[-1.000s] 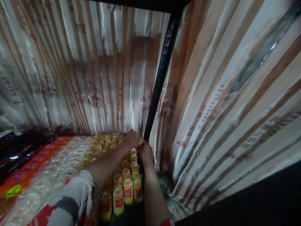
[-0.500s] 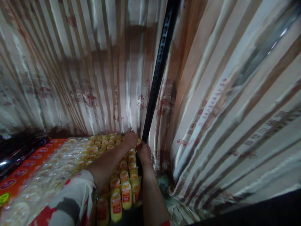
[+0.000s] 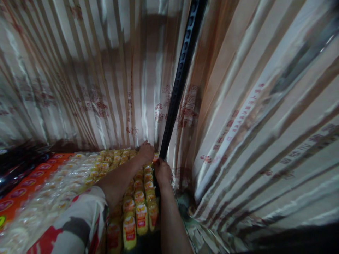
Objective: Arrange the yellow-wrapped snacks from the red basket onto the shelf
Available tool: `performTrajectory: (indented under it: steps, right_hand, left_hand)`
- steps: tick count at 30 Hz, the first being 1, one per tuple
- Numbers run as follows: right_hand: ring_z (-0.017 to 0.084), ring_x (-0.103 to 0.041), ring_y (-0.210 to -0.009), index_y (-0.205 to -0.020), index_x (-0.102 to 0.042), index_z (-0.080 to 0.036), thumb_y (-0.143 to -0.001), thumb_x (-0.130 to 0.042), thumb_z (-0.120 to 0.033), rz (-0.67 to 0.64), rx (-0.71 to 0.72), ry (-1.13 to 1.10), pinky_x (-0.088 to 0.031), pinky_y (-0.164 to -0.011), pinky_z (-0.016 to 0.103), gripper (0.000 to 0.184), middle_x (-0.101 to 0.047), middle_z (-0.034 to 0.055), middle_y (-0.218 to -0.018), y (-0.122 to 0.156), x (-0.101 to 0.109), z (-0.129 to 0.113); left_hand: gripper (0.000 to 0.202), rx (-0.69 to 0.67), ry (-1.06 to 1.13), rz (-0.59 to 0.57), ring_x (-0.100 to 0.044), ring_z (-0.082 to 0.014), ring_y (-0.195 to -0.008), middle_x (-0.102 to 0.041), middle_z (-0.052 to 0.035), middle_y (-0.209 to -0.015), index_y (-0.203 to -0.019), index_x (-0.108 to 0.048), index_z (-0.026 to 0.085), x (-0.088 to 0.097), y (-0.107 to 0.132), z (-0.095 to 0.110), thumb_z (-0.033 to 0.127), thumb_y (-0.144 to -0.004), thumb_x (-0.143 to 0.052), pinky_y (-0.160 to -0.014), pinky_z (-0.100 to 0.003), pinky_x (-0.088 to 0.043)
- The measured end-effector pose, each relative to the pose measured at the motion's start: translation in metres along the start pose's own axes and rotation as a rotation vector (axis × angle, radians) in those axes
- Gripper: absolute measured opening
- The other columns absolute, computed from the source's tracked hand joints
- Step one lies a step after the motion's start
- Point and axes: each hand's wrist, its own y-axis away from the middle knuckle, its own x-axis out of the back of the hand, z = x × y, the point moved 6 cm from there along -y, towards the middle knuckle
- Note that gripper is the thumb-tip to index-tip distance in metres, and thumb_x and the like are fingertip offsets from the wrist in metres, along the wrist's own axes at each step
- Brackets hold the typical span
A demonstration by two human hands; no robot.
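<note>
Both of my arms reach to the back of a shelf. My left hand (image 3: pixel 146 152) rests on top of the far end of a block of yellow packets with red labels (image 3: pixel 137 211), fingers curled down over them. Just right of it, my right hand (image 3: pixel 162 171) is closed on the end packet (image 3: pixel 156 157) of the right-most row, beside the foot of a black perforated rack post (image 3: pixel 180 77). My fingertips are hidden behind the hands.
Glossy striped packages with red print (image 3: pixel 251 116) stand tight behind and to the right of the post. Clear-wrapped pale packs (image 3: pixel 60 183), orange packs (image 3: pixel 23 187) and dark packs (image 3: pixel 16 165) lie to the left on the shelf.
The view has tilted down and drifted slightly; both hands stay at the back corner of the yellow packets, barely shifted.
</note>
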Motion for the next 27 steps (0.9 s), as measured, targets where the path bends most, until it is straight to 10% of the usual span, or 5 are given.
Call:
performTrajectory:
  steps: [27]
  right_hand:
    - [0.016,-0.061,-0.089,-0.109,-0.066,-0.018,-0.083,-0.045,-0.016,0.125,0.079,-0.113,-0.043,-0.077,0.021,0.034,-0.068,0.009,-0.098,-0.009,-0.004,0.007]
  left_hand:
    - [0.026,-0.075,-0.063,-0.033,-0.061,-0.0196,-0.094,-0.072,-0.0085,-0.09,-0.085,-0.072,0.018,0.013,0.008,0.011,0.014,-0.076,-0.048,-0.093,-0.032,-0.039]
